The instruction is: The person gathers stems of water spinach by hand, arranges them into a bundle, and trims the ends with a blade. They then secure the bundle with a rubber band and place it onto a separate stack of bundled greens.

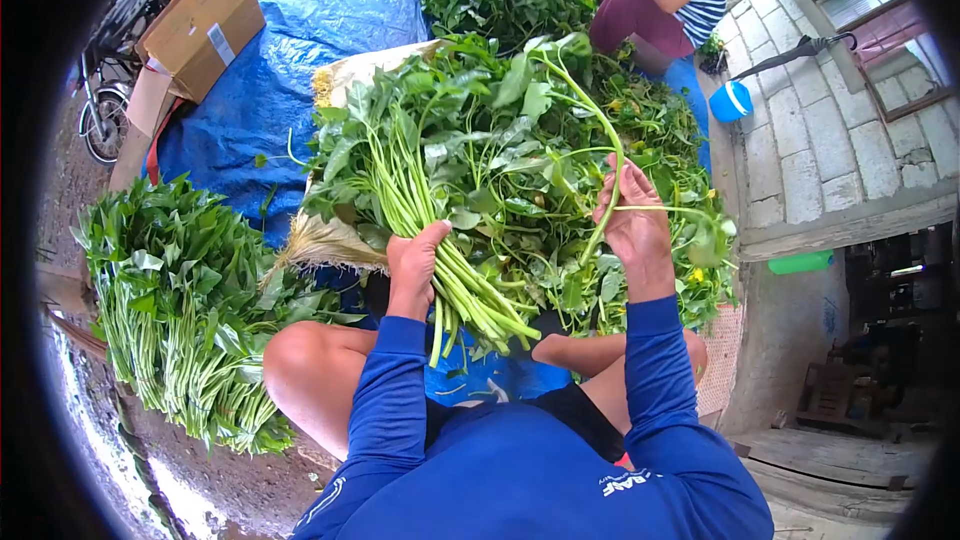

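Note:
My left hand (411,265) is closed around a thick bunch of long green stems (440,250), whose leafy tops point up and away from me and whose bare ends hang toward my lap. On the right, my right hand (632,215) holds a single long stem (606,140) between thumb and fingers; its top curves to the left. A thin side stem crosses behind or through the fingers toward the right. Beneath both hands spreads a large pile of loose leafy greens (520,190), partly on a pale sack (325,240).
Stacked bundles of greens (180,320) lie at the left. A blue tarp (230,120) carries a cardboard box (205,30) near a motorcycle (105,120). Another person (660,5) sits at the back right among greens, near a blue bucket (731,101) and a block wall (810,130).

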`<state>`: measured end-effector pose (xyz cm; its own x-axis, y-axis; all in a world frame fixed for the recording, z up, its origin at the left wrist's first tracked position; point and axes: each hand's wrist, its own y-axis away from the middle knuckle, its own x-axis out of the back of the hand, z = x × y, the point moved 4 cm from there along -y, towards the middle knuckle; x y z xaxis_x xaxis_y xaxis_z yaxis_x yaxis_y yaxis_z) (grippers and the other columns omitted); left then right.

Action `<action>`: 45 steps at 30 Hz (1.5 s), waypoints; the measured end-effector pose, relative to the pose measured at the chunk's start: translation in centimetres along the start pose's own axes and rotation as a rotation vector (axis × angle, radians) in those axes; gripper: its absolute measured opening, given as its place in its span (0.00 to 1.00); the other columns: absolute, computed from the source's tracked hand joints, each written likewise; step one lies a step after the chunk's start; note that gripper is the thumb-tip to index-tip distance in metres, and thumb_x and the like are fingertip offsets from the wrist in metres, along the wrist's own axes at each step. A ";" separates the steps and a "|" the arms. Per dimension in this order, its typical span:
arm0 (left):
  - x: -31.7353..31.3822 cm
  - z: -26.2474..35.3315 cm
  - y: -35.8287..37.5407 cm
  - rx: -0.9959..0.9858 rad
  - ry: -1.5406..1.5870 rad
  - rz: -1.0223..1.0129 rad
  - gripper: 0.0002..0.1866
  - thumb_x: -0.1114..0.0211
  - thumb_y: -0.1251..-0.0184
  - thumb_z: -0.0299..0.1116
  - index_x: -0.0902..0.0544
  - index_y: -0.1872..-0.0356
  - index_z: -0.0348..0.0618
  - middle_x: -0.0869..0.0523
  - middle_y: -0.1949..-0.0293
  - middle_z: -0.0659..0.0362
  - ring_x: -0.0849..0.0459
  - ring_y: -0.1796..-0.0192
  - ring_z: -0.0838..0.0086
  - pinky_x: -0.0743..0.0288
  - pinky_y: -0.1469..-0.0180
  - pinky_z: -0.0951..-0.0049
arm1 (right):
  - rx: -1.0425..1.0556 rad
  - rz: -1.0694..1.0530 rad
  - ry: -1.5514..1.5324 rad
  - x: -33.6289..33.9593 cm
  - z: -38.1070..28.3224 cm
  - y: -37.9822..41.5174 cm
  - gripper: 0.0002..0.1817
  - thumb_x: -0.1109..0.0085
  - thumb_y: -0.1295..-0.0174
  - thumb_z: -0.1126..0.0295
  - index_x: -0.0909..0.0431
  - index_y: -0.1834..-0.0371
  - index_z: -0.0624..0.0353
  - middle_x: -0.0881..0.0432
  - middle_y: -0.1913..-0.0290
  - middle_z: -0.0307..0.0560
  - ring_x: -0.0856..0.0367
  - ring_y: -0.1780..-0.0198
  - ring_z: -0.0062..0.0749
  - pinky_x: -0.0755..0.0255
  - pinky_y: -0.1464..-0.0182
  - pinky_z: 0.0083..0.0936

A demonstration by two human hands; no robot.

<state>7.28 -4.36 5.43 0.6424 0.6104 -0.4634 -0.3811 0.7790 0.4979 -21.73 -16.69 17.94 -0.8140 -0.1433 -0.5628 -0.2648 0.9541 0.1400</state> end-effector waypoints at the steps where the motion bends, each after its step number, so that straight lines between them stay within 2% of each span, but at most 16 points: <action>1: -0.2 0.0 0.2 0.004 -0.021 -0.040 0.13 0.23 0.31 0.24 0.13 0.49 0.35 0.09 0.64 0.57 0.09 0.70 0.69 0.13 0.67 0.67 | 0.035 -0.004 0.049 -0.7 -0.3 0.3 0.17 0.35 0.18 0.63 0.14 0.33 0.59 0.10 0.59 0.39 0.12 0.64 0.25 0.16 0.63 0.27; 6: -2.3 -0.5 2.0 -0.050 0.002 -0.113 0.14 0.20 0.32 0.27 0.11 0.49 0.33 0.07 0.61 0.57 0.09 0.65 0.72 0.13 0.63 0.69 | -0.028 -0.065 0.164 -3.9 2.1 2.1 0.18 0.35 0.17 0.64 0.14 0.32 0.63 0.11 0.59 0.42 0.13 0.63 0.25 0.17 0.63 0.25; 10: -3.4 -1.1 2.0 -0.128 0.028 -0.189 0.15 0.22 0.30 0.28 0.12 0.46 0.35 0.06 0.57 0.59 0.08 0.62 0.74 0.13 0.59 0.71 | -0.459 -0.127 0.393 -5.2 9.9 6.1 0.17 0.35 0.17 0.63 0.14 0.35 0.63 0.11 0.58 0.38 0.13 0.64 0.23 0.17 0.62 0.22; 16: -3.4 0.4 3.2 -0.132 0.072 -0.246 0.20 0.20 0.31 0.25 0.14 0.40 0.35 0.06 0.52 0.56 0.07 0.57 0.74 0.11 0.53 0.71 | -0.423 0.063 0.269 -4.3 12.1 7.1 0.15 0.29 0.21 0.62 0.13 0.39 0.58 0.12 0.59 0.36 0.12 0.64 0.23 0.11 0.60 0.23; 22: -3.6 1.0 3.5 -0.209 -0.099 -0.179 0.29 0.15 0.34 0.27 0.17 0.34 0.35 0.07 0.50 0.57 0.08 0.55 0.71 0.12 0.51 0.68 | -0.489 -0.084 0.406 -4.7 12.3 7.1 0.14 0.26 0.23 0.63 0.11 0.41 0.58 0.11 0.57 0.35 0.12 0.65 0.23 0.11 0.60 0.25; 26: -3.2 0.0 2.7 -0.269 -0.168 -0.217 0.25 0.18 0.36 0.25 0.15 0.38 0.34 0.06 0.51 0.55 0.07 0.55 0.70 0.11 0.51 0.66 | -0.496 -0.013 0.663 -5.2 11.9 7.7 0.12 0.30 0.23 0.66 0.09 0.44 0.61 0.09 0.56 0.37 0.12 0.60 0.22 0.16 0.62 0.25; 27: -3.4 0.6 3.2 -0.214 -0.230 -0.198 0.23 0.19 0.35 0.24 0.14 0.40 0.34 0.06 0.52 0.56 0.07 0.56 0.71 0.11 0.52 0.67 | -0.435 -0.144 0.750 -3.0 13.2 7.3 0.14 0.32 0.21 0.63 0.09 0.42 0.61 0.09 0.55 0.39 0.12 0.58 0.22 0.18 0.62 0.27; 28: -3.0 0.9 4.2 -0.148 -0.299 -0.176 0.21 0.21 0.35 0.24 0.14 0.42 0.34 0.06 0.53 0.56 0.07 0.57 0.71 0.11 0.53 0.67 | -0.477 -0.118 0.532 -3.8 12.6 8.0 0.14 0.34 0.19 0.62 0.10 0.44 0.60 0.09 0.57 0.35 0.15 0.61 0.17 0.20 0.59 0.21; 30: -2.9 -0.2 3.6 -0.185 -0.168 -0.209 0.19 0.21 0.35 0.24 0.14 0.44 0.34 0.07 0.55 0.56 0.08 0.59 0.72 0.12 0.56 0.68 | -0.415 -0.232 0.258 -3.3 11.4 9.1 0.21 0.38 0.17 0.62 0.16 0.31 0.65 0.08 0.47 0.41 0.11 0.50 0.21 0.16 0.44 0.24; 31: -3.0 -0.4 3.5 -0.211 -0.097 -0.228 0.19 0.21 0.35 0.24 0.14 0.45 0.34 0.07 0.55 0.57 0.08 0.60 0.73 0.12 0.57 0.68 | -0.275 -0.288 0.414 -3.7 10.3 9.9 0.21 0.38 0.17 0.63 0.16 0.30 0.65 0.08 0.46 0.41 0.11 0.48 0.22 0.17 0.42 0.26; 33: -2.8 -0.4 3.2 -0.171 -0.061 -0.226 0.18 0.21 0.35 0.24 0.14 0.46 0.34 0.07 0.56 0.57 0.08 0.61 0.73 0.12 0.58 0.69 | -0.315 -0.239 0.402 -3.8 9.5 11.0 0.20 0.36 0.19 0.64 0.16 0.31 0.63 0.09 0.48 0.37 0.14 0.46 0.19 0.19 0.45 0.26; 36: -3.1 0.1 3.8 -0.184 -0.087 -0.200 0.17 0.21 0.34 0.23 0.14 0.45 0.34 0.08 0.57 0.58 0.09 0.62 0.74 0.13 0.61 0.70 | -0.316 -0.128 0.719 -5.0 9.9 11.7 0.18 0.33 0.21 0.64 0.14 0.34 0.61 0.10 0.52 0.31 0.18 0.53 0.12 0.24 0.52 0.20; 40: -3.1 0.2 3.5 -0.186 -0.077 -0.197 0.18 0.21 0.34 0.22 0.15 0.44 0.34 0.08 0.57 0.58 0.09 0.62 0.74 0.12 0.61 0.71 | -0.194 -0.017 0.649 -4.4 11.5 10.8 0.10 0.27 0.25 0.66 0.07 0.50 0.62 0.16 0.64 0.27 0.28 0.66 0.08 0.34 0.63 0.15; 42: -2.7 0.0 3.2 -0.160 -0.078 -0.174 0.19 0.21 0.34 0.22 0.15 0.44 0.34 0.08 0.57 0.58 0.09 0.62 0.74 0.12 0.61 0.71 | -0.095 0.002 0.730 -4.6 11.2 12.1 0.10 0.26 0.26 0.67 0.07 0.50 0.63 0.14 0.65 0.31 0.23 0.65 0.14 0.29 0.61 0.19; 43: -2.5 -0.1 2.9 -0.197 -0.085 -0.170 0.15 0.21 0.32 0.27 0.14 0.49 0.35 0.10 0.64 0.60 0.10 0.69 0.74 0.13 0.66 0.72 | -0.047 0.014 0.770 -4.8 11.0 12.7 0.10 0.26 0.27 0.68 0.07 0.50 0.64 0.13 0.65 0.34 0.21 0.65 0.16 0.27 0.60 0.21; 45: -1.8 -0.4 2.3 -0.190 -0.066 -0.145 0.13 0.21 0.32 0.28 0.14 0.51 0.36 0.10 0.65 0.60 0.09 0.69 0.73 0.13 0.66 0.72 | 0.342 -0.105 0.926 -5.7 10.9 13.2 0.10 0.25 0.28 0.69 0.07 0.50 0.64 0.10 0.64 0.41 0.15 0.62 0.26 0.22 0.56 0.27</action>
<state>5.02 -3.63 7.09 0.7395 0.4842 -0.4677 -0.3955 0.8747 0.2802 -14.96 -0.37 14.16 -0.9160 -0.2417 0.3204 -0.3144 0.9282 -0.1988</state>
